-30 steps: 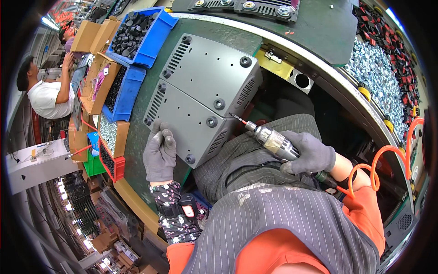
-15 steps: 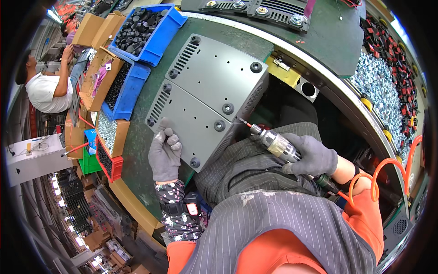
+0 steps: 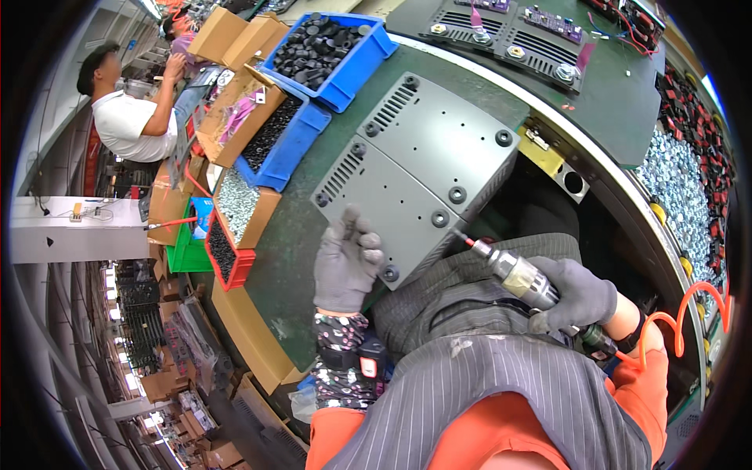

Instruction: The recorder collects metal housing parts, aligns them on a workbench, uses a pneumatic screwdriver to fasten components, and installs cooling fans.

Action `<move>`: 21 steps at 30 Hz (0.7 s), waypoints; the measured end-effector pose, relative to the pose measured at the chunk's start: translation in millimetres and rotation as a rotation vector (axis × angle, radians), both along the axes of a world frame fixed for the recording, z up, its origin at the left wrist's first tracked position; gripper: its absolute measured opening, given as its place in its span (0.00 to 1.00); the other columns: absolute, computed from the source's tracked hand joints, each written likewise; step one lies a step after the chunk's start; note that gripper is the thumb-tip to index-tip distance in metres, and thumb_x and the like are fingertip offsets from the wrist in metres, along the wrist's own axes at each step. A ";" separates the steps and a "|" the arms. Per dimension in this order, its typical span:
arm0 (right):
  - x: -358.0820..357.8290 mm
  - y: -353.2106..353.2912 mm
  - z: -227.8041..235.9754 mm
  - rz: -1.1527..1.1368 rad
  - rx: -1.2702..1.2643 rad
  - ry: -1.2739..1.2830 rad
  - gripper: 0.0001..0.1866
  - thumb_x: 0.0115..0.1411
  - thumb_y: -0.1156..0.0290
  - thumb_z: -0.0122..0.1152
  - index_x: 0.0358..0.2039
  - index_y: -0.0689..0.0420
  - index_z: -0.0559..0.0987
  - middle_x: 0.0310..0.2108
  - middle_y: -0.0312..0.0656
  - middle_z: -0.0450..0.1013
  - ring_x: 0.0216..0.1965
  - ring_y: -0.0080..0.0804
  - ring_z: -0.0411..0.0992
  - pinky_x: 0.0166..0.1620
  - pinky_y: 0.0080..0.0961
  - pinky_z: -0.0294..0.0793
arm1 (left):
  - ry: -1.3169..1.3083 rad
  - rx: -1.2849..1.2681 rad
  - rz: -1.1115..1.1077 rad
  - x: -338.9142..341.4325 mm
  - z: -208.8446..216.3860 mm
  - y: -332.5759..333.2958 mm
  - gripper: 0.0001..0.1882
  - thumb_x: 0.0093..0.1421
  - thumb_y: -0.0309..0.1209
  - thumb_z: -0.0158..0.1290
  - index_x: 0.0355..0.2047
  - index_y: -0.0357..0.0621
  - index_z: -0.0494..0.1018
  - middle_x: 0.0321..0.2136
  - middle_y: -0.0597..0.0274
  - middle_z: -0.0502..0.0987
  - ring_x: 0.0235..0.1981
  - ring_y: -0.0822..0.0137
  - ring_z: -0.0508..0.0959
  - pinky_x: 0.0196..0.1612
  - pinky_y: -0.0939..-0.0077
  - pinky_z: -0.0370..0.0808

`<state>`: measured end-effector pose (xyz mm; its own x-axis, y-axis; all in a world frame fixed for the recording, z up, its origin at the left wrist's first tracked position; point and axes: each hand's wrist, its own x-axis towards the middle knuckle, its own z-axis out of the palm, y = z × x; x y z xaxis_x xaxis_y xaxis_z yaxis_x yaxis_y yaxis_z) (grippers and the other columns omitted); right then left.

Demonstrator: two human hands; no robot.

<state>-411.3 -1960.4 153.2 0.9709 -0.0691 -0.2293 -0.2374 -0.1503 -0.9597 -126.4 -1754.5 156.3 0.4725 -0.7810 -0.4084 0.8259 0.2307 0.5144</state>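
Observation:
My right hand [image 3: 576, 291], in a grey glove, is wrapped round a pneumatic screwdriver [image 3: 526, 282] with a coiled orange hose. The tool's bit points at the near right edge of two grey metal housings [image 3: 376, 184] lying side by side. Both housings carry round black rubber feet [image 3: 440, 218], vent slots and small holes. My left hand [image 3: 347, 262], also gloved, is at the near edge of the closer housing. Its palm faces up, with the fingers loosely bent and apart; nothing shows in it.
Blue bins [image 3: 333, 66] of black rubber feet and small black parts stand left, beside a cardboard box of silvery screws [image 3: 237, 196] and a red bin [image 3: 233, 265]. Slotted panels [image 3: 509, 47] lie at the back. Metal and red parts [image 3: 681, 188] are heaped right. A person [image 3: 129, 117] sits far left.
The whole view has shifted, so the scene sits further right and lower. My left hand's fingers have loosened from a curl. The screwdriver stays in my right hand.

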 end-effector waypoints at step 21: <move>100.8 48.1 3.9 0.184 0.180 -0.109 0.36 0.43 0.62 0.71 0.51 0.62 0.67 0.34 0.41 0.73 0.34 0.25 0.71 0.39 0.25 0.72 | 0.003 -0.131 0.039 -2.2 -21.1 20.0 0.17 0.64 0.41 0.43 0.42 0.42 0.71 0.28 0.62 0.73 0.28 0.68 0.73 0.32 0.74 0.73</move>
<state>-310.5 -1912.2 157.1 0.9829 0.1429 -0.1159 -0.1163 -0.0057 -0.9932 -128.7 -1734.5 135.2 0.5025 -0.8087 -0.3057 0.8165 0.3277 0.4754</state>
